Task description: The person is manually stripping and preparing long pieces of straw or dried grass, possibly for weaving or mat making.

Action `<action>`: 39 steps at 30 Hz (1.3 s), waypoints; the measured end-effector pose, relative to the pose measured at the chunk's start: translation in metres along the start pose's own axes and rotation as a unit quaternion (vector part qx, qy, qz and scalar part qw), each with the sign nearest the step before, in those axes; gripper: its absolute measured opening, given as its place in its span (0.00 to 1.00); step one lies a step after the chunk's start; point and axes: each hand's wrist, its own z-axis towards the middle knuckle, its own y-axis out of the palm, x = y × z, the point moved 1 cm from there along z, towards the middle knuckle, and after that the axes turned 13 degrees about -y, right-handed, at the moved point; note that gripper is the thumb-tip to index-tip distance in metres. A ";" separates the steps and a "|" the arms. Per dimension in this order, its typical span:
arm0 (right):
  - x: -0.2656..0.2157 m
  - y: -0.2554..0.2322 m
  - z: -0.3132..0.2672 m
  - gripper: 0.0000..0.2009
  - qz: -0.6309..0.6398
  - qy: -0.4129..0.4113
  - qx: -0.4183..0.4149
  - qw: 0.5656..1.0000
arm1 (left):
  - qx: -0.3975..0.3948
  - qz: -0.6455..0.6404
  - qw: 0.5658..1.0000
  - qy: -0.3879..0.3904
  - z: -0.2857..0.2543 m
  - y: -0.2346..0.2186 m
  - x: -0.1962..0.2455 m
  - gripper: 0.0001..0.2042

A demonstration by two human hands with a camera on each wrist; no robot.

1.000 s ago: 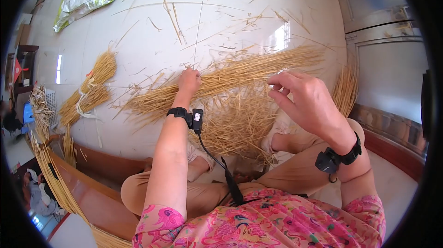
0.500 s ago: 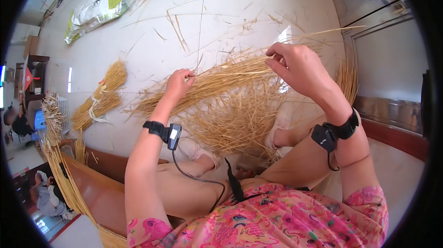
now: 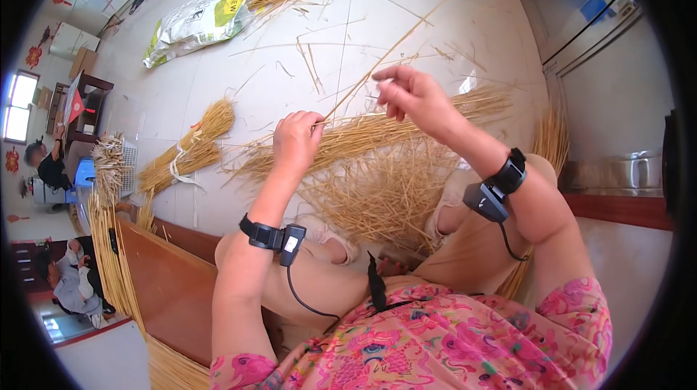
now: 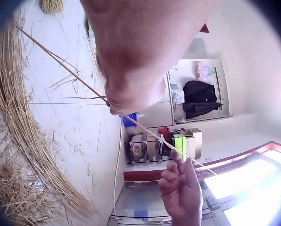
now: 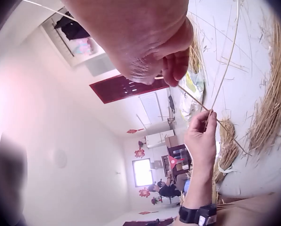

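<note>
A person sits on a low seat with knees apart, and a loose heap of straw [image 3: 385, 187] lies on the tiled floor [image 3: 254, 85] between and beyond the feet, near enough for either hand to reach without leaning.

The left hand [image 3: 296, 140] is raised above the heap, its fingers curled and its thumb and fingertips pinching one long stalk [image 3: 392, 49] near its lower end. The right hand [image 3: 410, 92] is a little higher and farther to the right, pinching the same stalk between thumb and first fingers while the remaining fingers are spread and relaxed. The stalk runs on from the two grips up and away to the far right, clear of the heap, so it is separated from the tangle and held taut along its length. The right wrist view shows the same stalk [image 5: 197, 101] stretched between the two pinches, and the left wrist view shows it [image 4: 145, 129] passing from the left fingertips to the right hand.

A tied bundle of straw [image 3: 190, 150] lies on the floor to the left, well apart from the loose heap, likely kept separate as finished stock. A printed sack [image 3: 207, 20] with more straw spilling from its mouth lies at the far left. Long stalks lean against a wooden bench [image 3: 170, 292] at the near left.
</note>
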 end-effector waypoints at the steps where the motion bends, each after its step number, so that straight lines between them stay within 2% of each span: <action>1: -0.001 -0.002 0.002 0.15 0.018 -0.015 0.036 0.999 | 0.012 0.011 1.000 0.007 -0.002 0.000 0.002 0.05; 2: -0.001 -0.005 0.004 0.15 0.036 -0.029 0.073 0.996 | 0.023 0.022 0.999 0.015 -0.003 -0.001 0.004 0.06; 6: 0.005 -0.015 0.007 0.17 0.011 0.060 0.132 0.989 | 0.057 0.031 0.997 0.029 -0.007 -0.001 0.009 0.05; 9: 0.010 -0.023 0.007 0.17 0.031 0.110 0.065 0.991 | 0.083 0.034 0.996 0.030 -0.008 0.000 0.011 0.05; 12: 0.013 -0.020 0.005 0.18 0.036 0.155 0.062 0.985 | 0.091 0.048 0.994 0.033 -0.003 -0.003 0.014 0.05; 15: 0.017 -0.014 0.008 0.15 0.049 0.080 0.110 0.989 | 0.092 0.063 0.993 0.034 -0.002 -0.003 0.018 0.04; 17: 0.023 -0.016 0.013 0.13 0.108 0.068 0.123 0.984 | 0.089 0.066 0.993 0.034 -0.002 -0.002 0.021 0.04; 20: 0.023 -0.021 0.020 0.11 0.124 0.033 0.153 0.980 | 0.075 0.062 0.995 0.032 -0.002 -0.002 0.022 0.11; 23: 0.013 -0.034 0.028 0.11 0.088 -0.024 0.218 0.972 | 0.063 0.091 0.991 -0.073 0.000 -0.005 0.026 0.19; 26: 0.001 -0.054 0.032 0.11 0.055 -0.079 0.287 0.953 | -0.011 0.131 0.982 -0.132 -0.002 0.000 0.008 0.27; 29: -0.010 -0.067 0.030 0.11 0.050 -0.115 0.325 0.937 | -0.120 0.163 0.953 -0.224 -0.001 0.004 -0.006 0.29; 32: -0.016 -0.075 0.029 0.11 0.052 -0.122 0.340 0.931 | -0.045 0.184 0.971 -0.145 -0.007 0.004 -0.016 0.29; 35: -0.019 -0.083 0.026 0.12 0.061 -0.117 0.343 0.930 | 0.055 0.034 0.985 -0.161 0.015 -0.011 -0.011 0.29; 38: -0.021 -0.090 0.023 0.11 0.062 -0.129 0.333 0.932 | 0.146 0.019 0.987 -0.059 0.029 -0.043 -0.002 0.30; 39: -0.021 -0.095 0.022 0.11 0.065 -0.137 0.326 0.933 | 0.131 0.009 0.991 -0.024 0.031 -0.051 -0.001 0.29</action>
